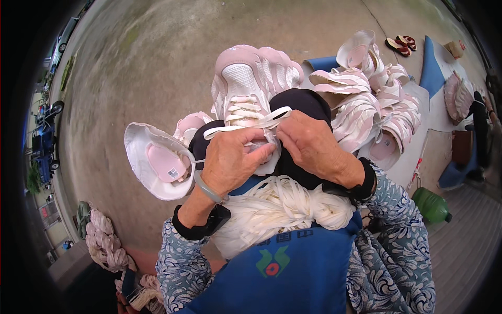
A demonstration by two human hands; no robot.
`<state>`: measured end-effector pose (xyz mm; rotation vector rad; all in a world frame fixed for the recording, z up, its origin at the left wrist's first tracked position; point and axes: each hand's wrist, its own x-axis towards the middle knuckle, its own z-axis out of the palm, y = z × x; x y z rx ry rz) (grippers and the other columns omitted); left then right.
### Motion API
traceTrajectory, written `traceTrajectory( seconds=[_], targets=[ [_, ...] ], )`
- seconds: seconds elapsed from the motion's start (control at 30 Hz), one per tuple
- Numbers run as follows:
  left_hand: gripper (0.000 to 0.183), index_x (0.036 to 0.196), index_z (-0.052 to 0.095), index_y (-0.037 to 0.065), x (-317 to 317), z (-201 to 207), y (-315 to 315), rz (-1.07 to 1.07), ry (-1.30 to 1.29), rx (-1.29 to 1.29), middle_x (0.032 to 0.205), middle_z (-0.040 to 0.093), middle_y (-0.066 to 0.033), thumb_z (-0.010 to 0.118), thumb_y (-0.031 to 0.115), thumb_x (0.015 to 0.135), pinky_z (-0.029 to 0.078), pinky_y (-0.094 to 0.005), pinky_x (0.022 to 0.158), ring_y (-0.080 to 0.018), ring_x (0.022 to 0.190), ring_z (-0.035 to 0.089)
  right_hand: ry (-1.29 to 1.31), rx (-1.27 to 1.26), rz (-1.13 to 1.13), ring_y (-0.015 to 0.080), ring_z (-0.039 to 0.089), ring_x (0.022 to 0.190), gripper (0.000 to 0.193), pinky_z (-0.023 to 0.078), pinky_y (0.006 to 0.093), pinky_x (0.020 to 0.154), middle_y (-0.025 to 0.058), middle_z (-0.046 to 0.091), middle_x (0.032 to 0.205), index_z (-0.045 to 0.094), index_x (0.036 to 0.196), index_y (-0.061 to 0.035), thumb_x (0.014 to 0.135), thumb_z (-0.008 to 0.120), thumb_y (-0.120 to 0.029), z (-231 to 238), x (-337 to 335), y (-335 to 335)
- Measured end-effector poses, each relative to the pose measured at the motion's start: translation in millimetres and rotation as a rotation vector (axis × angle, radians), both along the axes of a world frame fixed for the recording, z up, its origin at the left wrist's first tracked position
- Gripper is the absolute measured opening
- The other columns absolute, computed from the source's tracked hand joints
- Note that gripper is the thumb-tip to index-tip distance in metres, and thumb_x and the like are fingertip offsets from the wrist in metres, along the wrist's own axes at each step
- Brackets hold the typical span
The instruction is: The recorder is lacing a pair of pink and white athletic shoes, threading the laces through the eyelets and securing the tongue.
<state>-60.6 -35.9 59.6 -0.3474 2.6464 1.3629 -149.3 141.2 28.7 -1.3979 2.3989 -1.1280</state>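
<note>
A pink and white sneaker [241,78] rests on my lap, its toe pointing away from me. White shoelace [246,124] crosses its front in several rows, and a loose length loops out at the top. My left hand [230,159], a bangle on its wrist, is closed with thumb and forefinger pinching the upper edge of the shoe opening. Beside it my right hand [318,149] pinches the shoelace near the top eyelets; the lace's tip is hidden by the fingers. A thick bundle of white laces [287,206] lies on my blue apron [308,261], just below both hands.
More sneakers stand behind this one. A shoe upper [138,157] lies left, and a pile of them [361,115] sits right on a sheet. Farther out are sandals [400,46], a green bottle [431,204], a person's dark-clothed limb [480,131] and pink-white bundles [102,238].
</note>
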Motion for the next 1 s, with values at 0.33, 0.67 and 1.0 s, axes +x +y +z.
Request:
traceTrajectory(
  seconds=[0.33, 0.67, 1.0],
  targets=[
    [0.021, 0.102, 0.071, 0.007, -1, 0, 4, -0.017, 0.012, 0.088, 0.078, 0.071, -0.0126, 0.07, 0.011, 0.081, 0.052, -0.028, 0.065, -0.0199, 0.065, 0.068, -0.058, -0.027, 0.016, 0.0331, 0.059, 0.074, 0.007, 0.049, 0.0395, 0.06, 0.0148, 0.054, 0.083, 0.056, 0.084, -0.0005, 0.081, 0.061, -0.005, -5, -2, 0],
    [0.017, 0.099, 0.071, 0.006, -5, 4, 6, 0.003, -0.041, 0.039, 0.073, 0.069, -0.0116, 0.065, 0.012, 0.084, 0.052, -0.0299, 0.061, -0.0223, 0.063, 0.068, 0.054, 0.12, -0.007, 0.0295, 0.062, 0.069, 0.017, 0.052, 0.0384, 0.058, 0.0146, 0.054, 0.091, 0.057, 0.087, -0.001, 0.073, 0.064, -0.008, 7, 3, 3],
    [0.006, 0.086, 0.065, 0.007, 10, -7, 7, -0.006, 0.268, -0.21, 0.07, 0.065, -0.0111, 0.065, 0.012, 0.085, 0.049, -0.0369, 0.056, -0.0312, 0.063, 0.064, 0.079, 0.047, -0.012, 0.0308, 0.059, 0.078, 0.019, 0.047, 0.0389, 0.066, 0.0116, 0.053, 0.088, 0.059, 0.096, -0.0043, 0.079, 0.066, -0.007, 14, 10, -1]
  ],
)
